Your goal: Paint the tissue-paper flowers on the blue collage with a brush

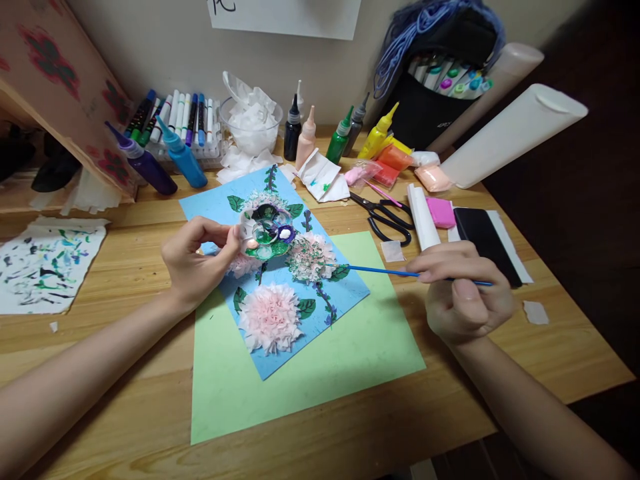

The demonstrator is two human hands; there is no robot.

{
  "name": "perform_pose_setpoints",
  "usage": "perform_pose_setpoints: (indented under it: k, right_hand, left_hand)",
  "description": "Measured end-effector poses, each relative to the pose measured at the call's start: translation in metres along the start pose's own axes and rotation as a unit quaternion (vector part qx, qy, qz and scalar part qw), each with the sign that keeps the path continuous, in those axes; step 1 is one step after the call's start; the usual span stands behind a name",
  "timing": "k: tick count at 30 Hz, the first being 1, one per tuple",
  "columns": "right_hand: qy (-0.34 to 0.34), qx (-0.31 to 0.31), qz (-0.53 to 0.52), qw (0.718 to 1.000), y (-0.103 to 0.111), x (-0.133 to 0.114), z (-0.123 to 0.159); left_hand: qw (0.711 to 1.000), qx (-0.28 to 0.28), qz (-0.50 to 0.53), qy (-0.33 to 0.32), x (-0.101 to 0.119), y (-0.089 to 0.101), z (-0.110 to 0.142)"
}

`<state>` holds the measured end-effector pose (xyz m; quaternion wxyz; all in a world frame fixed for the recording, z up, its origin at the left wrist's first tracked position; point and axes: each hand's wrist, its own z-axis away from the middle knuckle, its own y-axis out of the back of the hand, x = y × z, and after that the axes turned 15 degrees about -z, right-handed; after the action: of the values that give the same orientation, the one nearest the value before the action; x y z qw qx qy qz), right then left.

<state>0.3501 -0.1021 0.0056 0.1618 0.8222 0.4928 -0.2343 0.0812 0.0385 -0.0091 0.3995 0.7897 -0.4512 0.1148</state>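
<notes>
My left hand (197, 261) is closed on a small clear paint palette (266, 231) holding green, purple and white paint, lifted just above the blue paper. My right hand (463, 293) grips a thin blue paintbrush (380, 271) whose tip reaches the pink-and-green paper flower (311, 256) at the middle of the blue sheet (345, 287). A larger pink paper flower (271, 317) with green leaves lies lower on the sheet. The blue sheet rests on a light green sheet (360, 347) on the wooden table (125, 373).
Paint squeeze bottles (306, 139) and a marker rack (185, 119) line the wall, with a bowl of white tissue (250, 120). Black scissors (386, 219), pink clay (440, 211) and a black-and-white pad (487, 240) lie right. A paint-smeared paper (45, 263) lies left.
</notes>
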Motion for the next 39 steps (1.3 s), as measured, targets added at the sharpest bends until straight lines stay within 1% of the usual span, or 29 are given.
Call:
perform_pose_setpoints:
  k: [4,8,12,18,23,25,28,31,34,39]
  right_hand:
    - [0.022,0.021,0.012,0.999,-0.0012,0.0043,-0.0008]
    - [0.009,0.043,0.006,0.999,-0.001,0.0027,-0.0017]
    - [0.0,0.013,-0.001,1.0,-0.0015,0.0026,0.0002]
    - [-0.016,0.046,-0.001,0.999,-0.0008,0.0048,0.0008]
    - [-0.022,0.013,-0.009,1.0,-0.0012,0.0046,0.001]
    - [-0.024,0.026,-0.01,0.999,-0.0011,0.0048,0.0006]
    - [-0.015,0.046,-0.017,0.999,-0.0005,0.004,-0.0005]
    - [-0.015,0.022,-0.011,1.0,-0.0007,0.0028,-0.0001]
    - [-0.012,0.006,0.008,1.0,-0.0019,0.0036,0.0015]
    - [-0.005,0.038,0.015,0.999,-0.0015,0.0018,-0.0002]
  left_hand:
    - [1.0,0.001,-0.005,0.002,0.0004,0.0001,0.0001]
    - [1.0,-0.004,-0.012,0.006,0.0018,0.0006,-0.0001]
    - [1.0,-0.006,-0.01,0.003,0.0024,0.0012,-0.0002]
    - [1.0,0.0,-0.004,-0.007,0.0005,0.0006,-0.0003]
    - [1.0,0.017,-0.001,-0.013,0.0008,-0.001,-0.0011]
    - [1.0,0.021,0.001,-0.019,0.0013,-0.001,-0.0013]
    - [1.0,0.01,0.003,-0.018,0.001,-0.0001,-0.0007]
    - [1.0,-0.002,0.004,-0.014,-0.001,0.0004,0.0005]
    - [1.0,0.007,0.003,-0.018,-0.0035,-0.0003,0.0014]
    - [1.0,0.002,0.006,-0.016,-0.0044,-0.001,0.0026]
